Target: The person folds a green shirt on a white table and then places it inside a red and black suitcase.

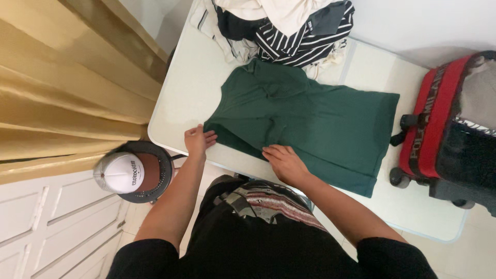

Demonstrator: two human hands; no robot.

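My left hand (198, 140) pinches — I think — the green shirt (310, 121)'s corner; my right hand (283, 161) lies flat, open, on it — both on the counter (181, 98).

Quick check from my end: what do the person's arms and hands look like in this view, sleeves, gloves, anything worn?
Both arms are bare from short black sleeves down. The left hand and right hand wear no gloves; no rings, watch or bands show.
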